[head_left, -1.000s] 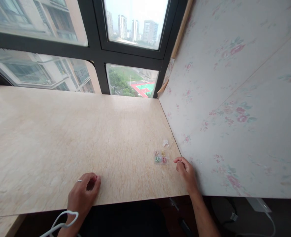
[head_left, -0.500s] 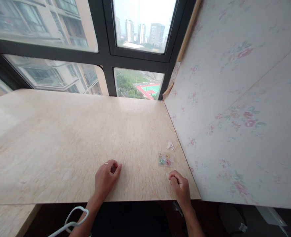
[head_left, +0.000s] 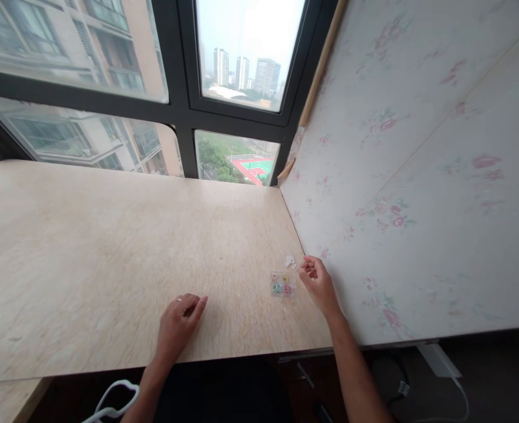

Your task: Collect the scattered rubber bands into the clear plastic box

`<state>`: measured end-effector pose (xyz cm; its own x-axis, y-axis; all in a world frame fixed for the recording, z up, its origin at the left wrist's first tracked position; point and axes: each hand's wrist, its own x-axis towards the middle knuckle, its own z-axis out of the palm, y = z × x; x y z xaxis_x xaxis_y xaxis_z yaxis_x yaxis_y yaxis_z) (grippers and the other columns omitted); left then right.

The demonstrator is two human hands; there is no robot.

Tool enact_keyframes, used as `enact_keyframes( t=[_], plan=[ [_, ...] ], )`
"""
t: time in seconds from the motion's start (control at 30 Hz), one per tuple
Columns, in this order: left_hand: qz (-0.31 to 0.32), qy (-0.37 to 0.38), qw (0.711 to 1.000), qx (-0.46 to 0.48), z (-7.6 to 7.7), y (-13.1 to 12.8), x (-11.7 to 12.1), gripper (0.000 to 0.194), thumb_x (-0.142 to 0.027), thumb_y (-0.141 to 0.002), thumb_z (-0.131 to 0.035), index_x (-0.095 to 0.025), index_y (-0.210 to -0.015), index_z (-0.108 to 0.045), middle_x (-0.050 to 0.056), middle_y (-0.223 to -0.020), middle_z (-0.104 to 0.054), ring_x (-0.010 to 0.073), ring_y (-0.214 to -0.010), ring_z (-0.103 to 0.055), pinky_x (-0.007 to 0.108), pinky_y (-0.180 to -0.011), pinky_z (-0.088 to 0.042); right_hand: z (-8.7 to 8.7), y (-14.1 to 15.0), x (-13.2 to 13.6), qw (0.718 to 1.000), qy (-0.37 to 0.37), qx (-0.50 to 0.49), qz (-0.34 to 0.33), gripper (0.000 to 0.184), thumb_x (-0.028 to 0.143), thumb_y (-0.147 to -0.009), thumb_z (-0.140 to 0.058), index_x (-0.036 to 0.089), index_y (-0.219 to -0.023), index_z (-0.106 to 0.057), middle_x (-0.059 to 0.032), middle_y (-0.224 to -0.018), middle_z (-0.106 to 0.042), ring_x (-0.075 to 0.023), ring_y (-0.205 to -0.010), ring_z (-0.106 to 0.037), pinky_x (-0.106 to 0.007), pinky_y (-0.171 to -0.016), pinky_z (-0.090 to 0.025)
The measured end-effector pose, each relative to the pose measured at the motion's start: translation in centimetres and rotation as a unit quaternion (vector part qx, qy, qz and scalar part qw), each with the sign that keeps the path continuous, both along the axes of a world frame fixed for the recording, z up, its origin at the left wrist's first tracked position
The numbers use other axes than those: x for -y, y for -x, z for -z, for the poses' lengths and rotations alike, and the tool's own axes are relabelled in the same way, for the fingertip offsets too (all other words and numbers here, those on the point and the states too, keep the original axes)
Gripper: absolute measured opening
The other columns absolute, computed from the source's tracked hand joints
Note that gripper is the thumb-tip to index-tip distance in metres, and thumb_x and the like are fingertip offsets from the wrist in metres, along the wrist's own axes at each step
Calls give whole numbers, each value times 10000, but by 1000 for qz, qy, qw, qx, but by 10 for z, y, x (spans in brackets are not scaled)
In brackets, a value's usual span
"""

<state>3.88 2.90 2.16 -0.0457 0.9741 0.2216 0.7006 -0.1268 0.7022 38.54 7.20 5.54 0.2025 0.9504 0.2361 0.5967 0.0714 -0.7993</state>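
My left hand [head_left: 180, 323], with a ring on one finger, rests on the pale stone ledge [head_left: 127, 247]. Its fingers are curled in and nothing shows in them. Near the wall, my right hand [head_left: 318, 283] hovers with its fingers loosely bent and apart, holding nothing that I can see. Just left of it lies a small clear plastic box [head_left: 282, 284] with compartments of small coloured rings, pink, yellow and green among them. Small white pieces [head_left: 290, 261] lie behind the box, close to my right fingertips; their kind is too small to tell.
A wall with flowered paper [head_left: 418, 176] bounds the ledge on the right. Dark-framed windows [head_left: 181, 117] stand along the back. At the lower left a white looped cord or strap [head_left: 117, 395] hangs by my left forearm. The ledge's front edge lies before my lap.
My right hand has moved forward from in front of the box to beside the white pieces, and its fingers have loosened from a closed pose. My left hand stays on the ledge. The view has turned slightly.
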Motion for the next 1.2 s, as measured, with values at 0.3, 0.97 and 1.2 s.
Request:
enact_keyframes(
  t=[0.3,0.97,1.2],
  plan=[
    [31,-30,998,35,-1,5,2,399,-398,-866,-484,-203,-530,-574,25,-642,-646,167,-652,-581,286,-698,-440,0,-5,-79,960,147,232,-59,324,218,-567,-791,180,-844,-626,-85,-918,-695,-261,-946,-629,-321,-795,-449],
    [31,-12,998,46,-4,6,1,362,-422,-848,-490,-210,-582,-615,31,-682,-676,185,-702,-605,298,-715,-452,-51,5,-13,931,93,271,-225,717,297,-723,-735,212,-1381,-464,-108,-1293,-590,-261,-1204,-522,-433,-1018,-396],
    [28,-4,999,39,-1,6,1,367,-416,-851,-492,-206,-574,-608,28,-680,-670,179,-699,-604,288,-707,-448,-33,13,-12,910,143,290,-258,724,235,-671,-762,199,-1348,-508,-114,-1286,-598,-288,-1196,-528,-426,-1004,-400]
  ],
)
